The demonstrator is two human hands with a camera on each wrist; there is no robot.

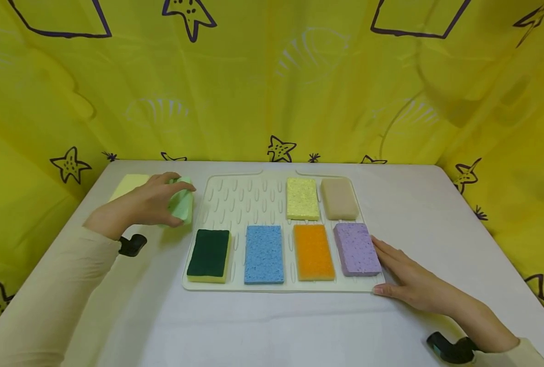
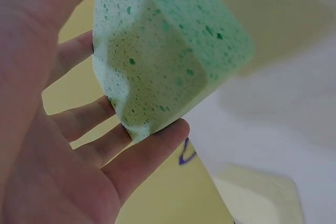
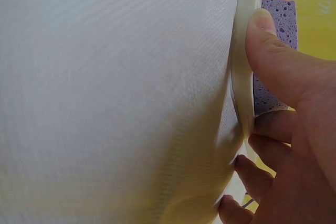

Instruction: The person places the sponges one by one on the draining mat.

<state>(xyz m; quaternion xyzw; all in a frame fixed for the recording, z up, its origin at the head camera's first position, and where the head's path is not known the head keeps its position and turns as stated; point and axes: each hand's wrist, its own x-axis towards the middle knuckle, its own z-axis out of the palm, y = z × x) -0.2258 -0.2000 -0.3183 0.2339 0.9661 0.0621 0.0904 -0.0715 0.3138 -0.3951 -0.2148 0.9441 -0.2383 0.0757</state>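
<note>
My left hand (image 1: 150, 200) grips a mint-green sponge (image 2: 152, 51), thumb on one side and fingers on the other. It holds the sponge beside the left edge of a cream tray (image 1: 235, 204) with raised ridges. Over at the tray's front right corner, my right hand (image 1: 411, 278) rests with fairly straight fingers. Its thumb touches the rim in the right wrist view, and the fingers lie along the side by a purple sponge (image 1: 357, 250). A pale yellow block (image 1: 129, 184) lies on the table behind my left hand, partly hidden by it.
Along the tray's front row lie a green-topped scouring sponge (image 1: 209, 255), a blue sponge (image 1: 264, 255) and an orange sponge (image 1: 314, 253). Behind them are a yellow sponge (image 1: 302, 199) and a beige sponge (image 1: 339, 199). A yellow patterned curtain (image 1: 235, 92) surrounds the white table (image 1: 253, 326).
</note>
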